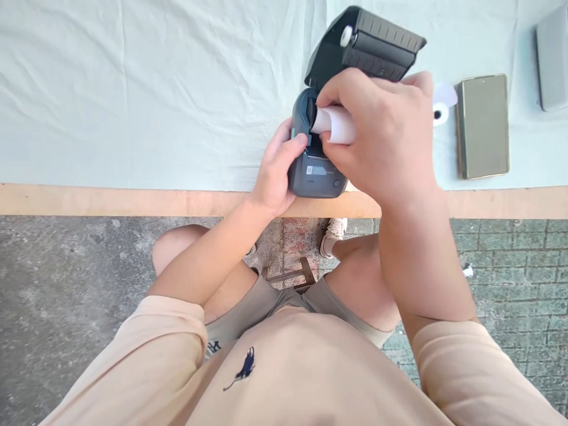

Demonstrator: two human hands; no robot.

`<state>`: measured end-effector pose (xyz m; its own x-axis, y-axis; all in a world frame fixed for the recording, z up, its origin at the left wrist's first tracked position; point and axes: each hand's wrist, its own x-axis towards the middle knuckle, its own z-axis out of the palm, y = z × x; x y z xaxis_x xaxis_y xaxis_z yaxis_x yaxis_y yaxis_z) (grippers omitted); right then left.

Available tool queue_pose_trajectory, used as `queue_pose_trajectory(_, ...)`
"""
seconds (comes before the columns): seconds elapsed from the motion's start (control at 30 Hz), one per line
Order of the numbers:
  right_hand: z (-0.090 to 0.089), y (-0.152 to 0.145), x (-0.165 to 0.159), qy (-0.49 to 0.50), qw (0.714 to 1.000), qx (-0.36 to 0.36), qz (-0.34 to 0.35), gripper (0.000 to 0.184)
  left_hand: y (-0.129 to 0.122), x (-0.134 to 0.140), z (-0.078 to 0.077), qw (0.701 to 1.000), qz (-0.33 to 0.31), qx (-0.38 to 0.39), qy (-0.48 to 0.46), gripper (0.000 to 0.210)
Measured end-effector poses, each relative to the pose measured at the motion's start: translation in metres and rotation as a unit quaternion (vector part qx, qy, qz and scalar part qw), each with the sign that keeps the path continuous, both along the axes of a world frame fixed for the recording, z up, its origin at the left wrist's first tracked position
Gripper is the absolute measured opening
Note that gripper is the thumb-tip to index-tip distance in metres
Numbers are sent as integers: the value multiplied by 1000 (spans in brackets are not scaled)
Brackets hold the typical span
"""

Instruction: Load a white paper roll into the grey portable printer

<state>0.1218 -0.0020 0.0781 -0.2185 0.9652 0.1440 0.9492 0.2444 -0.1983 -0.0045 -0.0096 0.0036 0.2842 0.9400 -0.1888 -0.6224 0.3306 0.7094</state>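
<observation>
A dark portable label printer (317,183) lies at the table's near edge, its black lid (339,53) swung up and away from me. Along the printer's left side, my left hand (280,171) is wrapped round the body, thumb on the rim of the open bay. Above that bay my right hand (384,127) grips a white paper roll (341,125) between thumb and fingers. The roll's left end reaches into the bay; my right hand hides its other end and much of the bay.
Right of my right hand lies a small white roll with a dark core (439,112). Beside it are a phone (484,127) and, farther right, a grey box-like object (552,62). A pale cloth (146,106) covers the table, whose bare wooden edge (110,201) faces me.
</observation>
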Motion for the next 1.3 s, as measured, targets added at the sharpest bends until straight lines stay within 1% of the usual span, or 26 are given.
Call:
queue_pose_trajectory(0.07, -1, 0, 2, 16, 1000, 10, 10, 26, 1, -1, -1, 1000, -2, -4, -17, 16)
queue_pose_trajectory(0.17, -1, -6, 3, 32, 999, 21, 23, 20, 4, -2, -1, 999, -1, -19, -45, 21)
queue_pose_trajectory(0.23, -3, -12, 5, 30, 998, 17, 56, 17, 4, -3, 0, 998, -3, -27, -59, 28)
queue_pose_trajectory(0.27, -4, -15, 7, 28, 996, 19, 77, 16, 4, -4, 0, 998, -4, -27, -58, 28)
queue_pose_trajectory(0.33, -7, -18, 11, 38, 992, 32, 113, 14, 4, -5, -2, 999, -4, -19, -38, 21)
queue_pose_trajectory(0.37, -8, -18, 14, 57, 990, 40, 124, 13, 3, -6, -4, 1000, -5, -10, -23, 18)
queue_pose_trajectory(0.4, -9, -17, 17, 88, 986, 48, 130, 15, 3, -6, -6, 1000, -7, -1, -8, 19)
queue_pose_trajectory(0.47, -12, -14, 23, 185, 972, 92, 115, 22, 2, -8, -10, 1000, -13, 19, 11, 29)
queue_pose_trajectory(0.53, -16, -10, 28, 266, 950, 148, 71, 26, 3, -9, -15, 999, -26, 39, 20, 37)
queue_pose_trajectory(0.6, -22, -6, 32, 303, 936, 179, 26, 24, 4, -10, -19, 997, -45, 59, 21, 47)
queue_pose_trajectory(0.63, -24, -4, 33, 311, 933, 181, 22, 24, 5, -10, -20, 996, -54, 65, 23, 51)
queue_pose_trajectory(0.67, -27, -3, 34, 321, 930, 176, 34, 27, 5, -10, -21, 995, -59, 70, 28, 53)
queue_pose_trajectory(0.73, -31, -3, 35, 355, 916, 169, 78, 40, 6, -11, -21, 995, -60, 70, 41, 55)
queue_pose_trajectory(0.77, -33, -3, 35, 374, 908, 165, 93, 44, 5, -11, -21, 995, -59, 67, 46, 54)
queue_pose_trajectory(0.8, -34, -4, 34, 397, 899, 162, 91, 43, 5, -11, -20, 995, -54, 64, 49, 53)
queue_pose_trajectory(0.83, -35, -5, 34, 421, 890, 157, 75, 40, 5, -10, -18, 996, -51, 62, 47, 52)
queue_pose_trajectory(0.9, -37, -8, 32, 468, 873, 133, 33, 33, 4, -10, -16, 996, -49, 62, 35, 48)
queue_pose_trajectory(0.97, -40, -9, 30, 505, 858, 88, 28, 32, 3, -9, -12, 996, -46, 66, 28, 43)
queue_pose_trajectory(1.1, -51, -6, 26, 532, 844, -50, 32, 49, 1, -6, -6, 998, -29, 59, 22, 40)
queue_pose_trajectory(1.13, -54, -5, 26, 544, 833, -90, 32, 54, 0, -5, -5, 998, -27, 56, 21, 38)
queue_pose_trajectory(1.2, -59, -3, 25, 574, 802, -160, 43, 62, -1, -4, -3, 998, -24, 45, 24, 34)
queue_pose_trajectory(1.27, -61, -1, 25, 596, 777, -195, 61, 70, -1, -3, -2, 999, -17, 29, 34, 31)
queue_pose_trajectory(1.3, -61, -1, 25, 599, 773, -200, 63, 74, -1, -3, -2, 999, -13, 23, 40, 30)
